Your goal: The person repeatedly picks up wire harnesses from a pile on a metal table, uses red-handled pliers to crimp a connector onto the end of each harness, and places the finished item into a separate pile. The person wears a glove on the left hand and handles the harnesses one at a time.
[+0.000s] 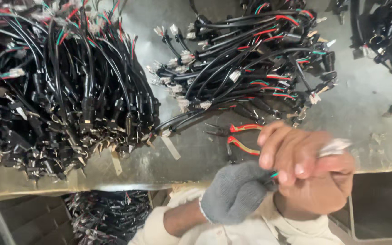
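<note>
My left hand (234, 193) wears a grey knit glove and is closed on thin wires, of which a green and red bit (274, 174) shows between the two hands. My bare right hand (306, 170) is closed right against it, gripping the same wires, with a small white connector (336, 146) sticking out past its fingers. Both hands are held over the front edge of the grey worktable (364, 113). Just behind them on the table lie red-handled pliers (241, 136).
A big heap of black cable harnesses (60, 90) with red, green and white ends fills the left of the table. A second bundle (246, 63) lies in the middle and more cables (389, 31) at the far right. Another pile (105, 213) sits below the table.
</note>
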### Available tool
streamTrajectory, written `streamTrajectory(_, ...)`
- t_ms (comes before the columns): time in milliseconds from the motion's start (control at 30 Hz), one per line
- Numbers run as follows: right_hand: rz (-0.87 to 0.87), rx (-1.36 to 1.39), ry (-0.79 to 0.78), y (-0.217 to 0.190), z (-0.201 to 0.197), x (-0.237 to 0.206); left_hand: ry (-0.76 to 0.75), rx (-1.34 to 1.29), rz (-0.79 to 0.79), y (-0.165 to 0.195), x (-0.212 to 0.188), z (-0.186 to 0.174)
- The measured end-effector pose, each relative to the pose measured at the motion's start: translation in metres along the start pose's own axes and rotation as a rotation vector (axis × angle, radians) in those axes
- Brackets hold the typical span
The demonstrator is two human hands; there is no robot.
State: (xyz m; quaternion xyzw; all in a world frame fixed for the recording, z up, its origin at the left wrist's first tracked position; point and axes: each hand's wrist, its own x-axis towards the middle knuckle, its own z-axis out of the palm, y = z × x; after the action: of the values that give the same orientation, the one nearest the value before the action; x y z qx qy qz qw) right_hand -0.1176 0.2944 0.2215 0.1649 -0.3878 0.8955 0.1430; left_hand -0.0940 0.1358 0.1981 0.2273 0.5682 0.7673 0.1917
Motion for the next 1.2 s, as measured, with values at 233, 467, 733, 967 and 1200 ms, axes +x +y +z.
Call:
streamTrajectory(233, 0.042, -0.164, 0.090, -0.018, -0.045, 0.011, 0.269, 0.601, 0.208, -0.003, 0.007, -0.048)
streamTrajectory(467, 0.365, -0.867, -0.284, 0.091, -0.058, -0.022, 0.471, -0.509, -0.205, -0.011, 0.010, -0.079)
streamTrajectory(733, 0.165, -1.194, -0.392, 0.105, -0.079, -0.063, 0.582, 0.094, 0.008, -0.032, 0.003, -0.068)
streamTrajectory(967, 0.501, -0.677, -0.326, 0.084, -0.065, -0.042, 0.504, 0.499, 0.104, -0.041, -0.016, -0.077)
streamTrajectory(1200, 0.114, -1.037, -0.432, 0.088, -0.069, -0.043, 0.523, 0.684, 0.020, -0.038, -0.011, -0.067)
